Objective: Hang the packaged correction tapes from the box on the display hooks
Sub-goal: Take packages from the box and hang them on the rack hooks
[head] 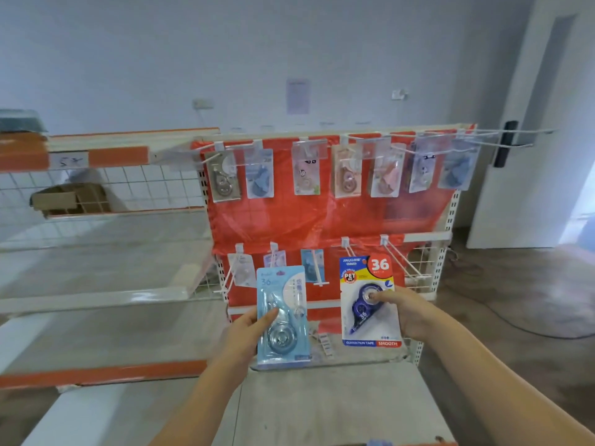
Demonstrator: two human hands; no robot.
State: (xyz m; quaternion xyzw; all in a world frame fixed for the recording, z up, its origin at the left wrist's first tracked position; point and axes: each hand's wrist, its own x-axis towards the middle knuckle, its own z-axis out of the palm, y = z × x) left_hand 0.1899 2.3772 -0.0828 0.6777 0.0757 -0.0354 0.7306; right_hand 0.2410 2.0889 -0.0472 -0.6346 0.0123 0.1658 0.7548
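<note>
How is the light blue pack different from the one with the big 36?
The light blue pack, held by the left hand, is pale with a clear tape inside. The white pack, held by the right hand, has bright red, yellow and blue print and a dark blue tape. Both are upright and unhung.

Top row hooks [341,140] are all carrying packs w/ clear tags crowding the front, no free slot showing. Lower row: three left hooks [273,252] are holding packs; two right white hooks [399,259] are sticking out bare, open approach from front. Light-blue pack [283,317] & dark-blue pack [370,300] are blocking the view below.
</note>
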